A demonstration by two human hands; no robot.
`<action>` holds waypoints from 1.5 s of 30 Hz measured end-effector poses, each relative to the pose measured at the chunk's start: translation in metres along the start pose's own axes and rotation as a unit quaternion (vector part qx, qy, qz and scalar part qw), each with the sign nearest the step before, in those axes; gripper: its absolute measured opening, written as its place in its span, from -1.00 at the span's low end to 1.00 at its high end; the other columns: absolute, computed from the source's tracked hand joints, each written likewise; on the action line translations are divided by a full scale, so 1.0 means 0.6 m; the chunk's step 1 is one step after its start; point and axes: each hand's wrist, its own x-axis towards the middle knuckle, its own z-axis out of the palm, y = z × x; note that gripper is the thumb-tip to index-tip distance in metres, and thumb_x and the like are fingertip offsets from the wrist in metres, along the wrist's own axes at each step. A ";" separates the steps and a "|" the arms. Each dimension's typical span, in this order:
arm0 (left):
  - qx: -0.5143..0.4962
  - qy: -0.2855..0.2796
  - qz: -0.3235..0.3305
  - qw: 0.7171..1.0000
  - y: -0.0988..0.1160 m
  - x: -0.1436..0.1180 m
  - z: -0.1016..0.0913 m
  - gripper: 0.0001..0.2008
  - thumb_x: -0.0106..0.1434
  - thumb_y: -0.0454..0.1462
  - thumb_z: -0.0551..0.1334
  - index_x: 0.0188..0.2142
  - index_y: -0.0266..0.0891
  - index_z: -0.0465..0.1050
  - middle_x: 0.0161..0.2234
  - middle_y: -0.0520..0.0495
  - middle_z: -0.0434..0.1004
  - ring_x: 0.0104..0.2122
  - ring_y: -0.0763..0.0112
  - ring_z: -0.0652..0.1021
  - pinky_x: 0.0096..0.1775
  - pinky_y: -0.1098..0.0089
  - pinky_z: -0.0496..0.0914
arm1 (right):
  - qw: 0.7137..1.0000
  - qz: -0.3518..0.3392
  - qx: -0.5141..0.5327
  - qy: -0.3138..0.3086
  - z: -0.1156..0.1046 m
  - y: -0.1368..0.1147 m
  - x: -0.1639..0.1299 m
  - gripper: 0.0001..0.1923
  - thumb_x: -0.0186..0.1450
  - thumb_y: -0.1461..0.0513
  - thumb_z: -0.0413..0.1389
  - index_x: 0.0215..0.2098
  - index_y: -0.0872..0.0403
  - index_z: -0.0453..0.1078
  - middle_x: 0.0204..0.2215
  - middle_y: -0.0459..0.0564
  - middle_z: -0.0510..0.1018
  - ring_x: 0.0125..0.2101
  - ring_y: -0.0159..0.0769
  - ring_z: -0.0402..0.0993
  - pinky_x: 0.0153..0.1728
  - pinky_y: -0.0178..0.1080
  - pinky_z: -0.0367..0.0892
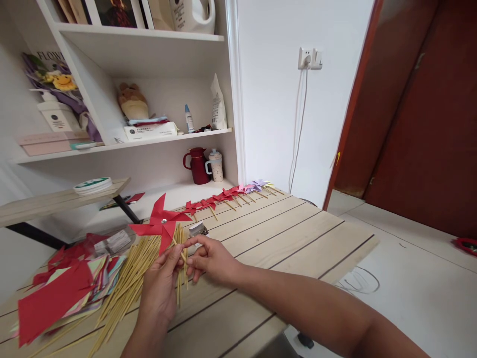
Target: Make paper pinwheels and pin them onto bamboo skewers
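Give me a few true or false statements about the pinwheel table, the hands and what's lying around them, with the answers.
1. Both hands hold the red pinwheel by its stick. True: left hand and right hand meet at it.
2. The finished pinwheels lie in a row on the floor. False: they lie along the far edge of the wooden table.
3. The bamboo sticks are piled by the left hand. True.
4. The paper squares are all blue. False: mostly red, with some pastel sheets.
5. The red jug stands on the table. False: it stands on a white shelf.

Matt paper pinwheel, wooden stick
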 end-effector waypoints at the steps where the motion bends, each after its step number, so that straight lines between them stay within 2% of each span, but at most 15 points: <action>1: -0.001 0.000 -0.001 1.000 0.000 0.000 0.000 -0.55 -0.35 -0.17 0.63 -0.47 -0.32 0.59 -0.54 0.03 0.49 -0.50 0.53 0.43 -0.45 0.55 0.39 | 1.000 -0.002 -0.002 0.002 0.000 -0.001 -0.001 -0.50 0.11 0.05 0.34 -0.06 0.05 0.37 -0.58 -0.21 0.56 -0.67 -0.41 0.45 -0.53 -0.29 0.41; 5: -0.004 -0.003 -0.003 1.000 -0.001 0.001 -0.001 -0.57 -0.32 -0.18 0.63 -0.46 -0.33 0.60 -0.55 0.03 0.48 -0.51 0.53 0.44 -0.45 0.55 0.39 | 1.000 -0.010 -0.003 0.002 0.001 0.001 0.000 -0.52 0.13 0.07 0.33 -0.05 0.06 0.38 -0.58 -0.21 0.55 -0.67 -0.42 0.44 -0.53 -0.29 0.42; 13: -0.003 -0.013 -0.009 1.000 -0.001 0.002 -0.003 -0.53 -0.37 -0.15 0.64 -0.48 -0.31 0.60 -0.54 0.02 0.50 -0.51 0.52 0.45 -0.47 0.54 0.40 | 1.000 -0.029 -0.007 -0.006 -0.001 0.011 0.004 -0.51 0.14 0.05 0.33 -0.04 0.07 0.39 -0.58 -0.20 0.54 -0.63 -0.40 0.45 -0.51 -0.25 0.45; 20: 0.004 -0.021 -0.010 1.000 0.001 0.002 -0.004 -0.57 -0.28 -0.15 0.62 -0.44 -0.31 0.60 -0.54 0.02 0.50 -0.50 0.51 0.46 -0.43 0.53 0.42 | 0.999 -0.032 -0.019 -0.001 -0.001 0.009 0.003 -0.53 0.16 0.07 0.32 -0.03 0.06 0.39 -0.57 -0.20 0.54 -0.61 -0.37 0.46 -0.50 -0.25 0.45; 28: 0.000 -0.019 -0.012 1.000 0.002 0.001 -0.002 -0.45 -0.49 -0.09 0.65 -0.47 -0.30 0.62 -0.56 0.01 0.50 -0.50 0.51 0.44 -0.45 0.55 0.41 | 0.999 -0.028 -0.025 -0.005 -0.003 0.012 0.004 -0.52 0.18 0.06 0.32 -0.01 0.05 0.37 -0.57 -0.21 0.54 -0.62 -0.39 0.46 -0.49 -0.25 0.45; 40: 0.005 -0.034 -0.011 0.999 0.001 0.003 -0.005 -0.47 -0.41 -0.10 0.65 -0.43 -0.31 0.63 -0.52 0.02 0.51 -0.49 0.51 0.46 -0.45 0.53 0.43 | 0.999 -0.023 -0.030 -0.007 -0.002 0.004 0.001 -0.58 0.21 0.10 0.30 -0.03 0.05 0.38 -0.57 -0.22 0.53 -0.63 -0.41 0.45 -0.51 -0.27 0.44; 45: 0.001 -0.026 -0.011 1.000 0.003 0.002 -0.005 -0.46 -0.44 -0.10 0.66 -0.45 -0.30 0.64 -0.53 0.02 0.51 -0.49 0.52 0.45 -0.44 0.55 0.44 | 0.999 -0.021 -0.029 -0.009 -0.002 0.001 0.000 -0.57 0.20 0.12 0.29 -0.01 0.06 0.37 -0.56 -0.21 0.55 -0.65 -0.42 0.45 -0.53 -0.30 0.42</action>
